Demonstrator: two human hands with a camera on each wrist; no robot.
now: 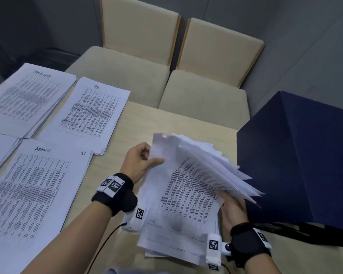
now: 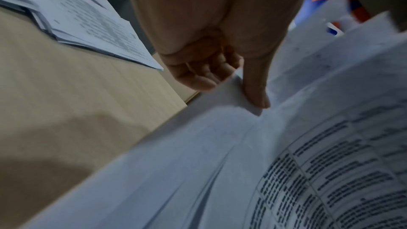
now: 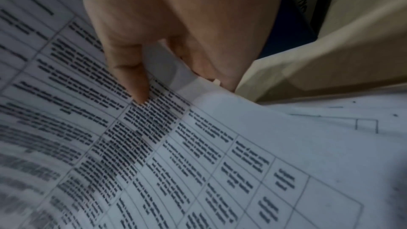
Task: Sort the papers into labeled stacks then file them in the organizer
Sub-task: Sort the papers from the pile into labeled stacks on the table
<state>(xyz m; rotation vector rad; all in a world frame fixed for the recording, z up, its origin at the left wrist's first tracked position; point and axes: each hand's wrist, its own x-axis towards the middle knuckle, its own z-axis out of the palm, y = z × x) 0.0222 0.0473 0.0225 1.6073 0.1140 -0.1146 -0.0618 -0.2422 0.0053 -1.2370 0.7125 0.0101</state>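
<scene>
White sheaf of papers (image 1: 188,192) fanned above bench (image 1: 127,139), just beside dark blue organizer (image 1: 297,155); pinched by left hand (image 1: 141,161) at its left edge, clamped by right hand (image 1: 234,208) fingers (image 3: 134,79) lower right. Farther left, labeled stacks (image 1: 87,113) flat.

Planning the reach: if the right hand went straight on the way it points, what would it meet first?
Probably the fanned white printed papers that the right hand grips; beyond them lies the dark blue box, though depth is unclear.

Head cam looks down from above; wrist cams close-up along each hand, all share held paper bundle (image 1: 188,186)
</scene>
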